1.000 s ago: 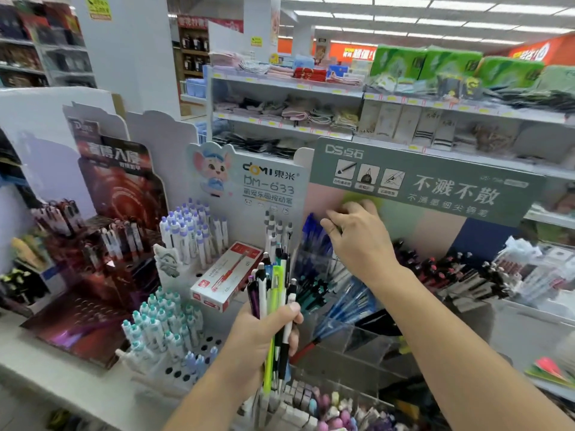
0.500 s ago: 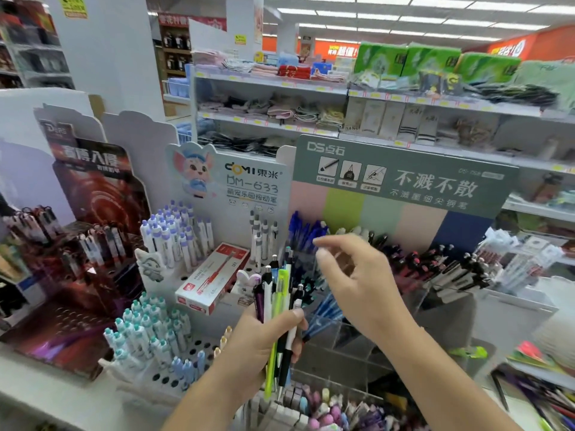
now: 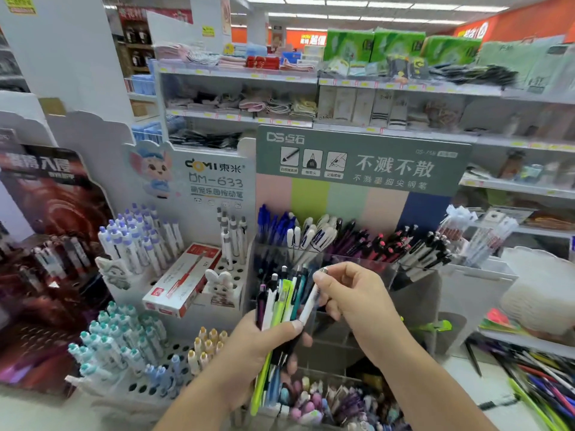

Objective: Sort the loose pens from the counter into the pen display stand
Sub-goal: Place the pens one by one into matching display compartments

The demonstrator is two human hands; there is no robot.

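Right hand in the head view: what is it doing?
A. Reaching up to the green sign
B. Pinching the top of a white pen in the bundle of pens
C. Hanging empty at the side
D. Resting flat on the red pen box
B: the right hand pinches the top of a white pen in the bundle of mixed-colour pens gripped by the left hand.

Above grip: crowded upper-tier pens [image 3: 342,241] block straight reach. Behind grip: clear compartments [image 3: 367,325] open, passable. Left: red box [image 3: 183,278], white pen rack [image 3: 140,241]. Below: eraser bin [image 3: 326,399].

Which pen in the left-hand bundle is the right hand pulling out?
The white pen at the bundle's right edge: the right hand pinches its top; the others stay upright.
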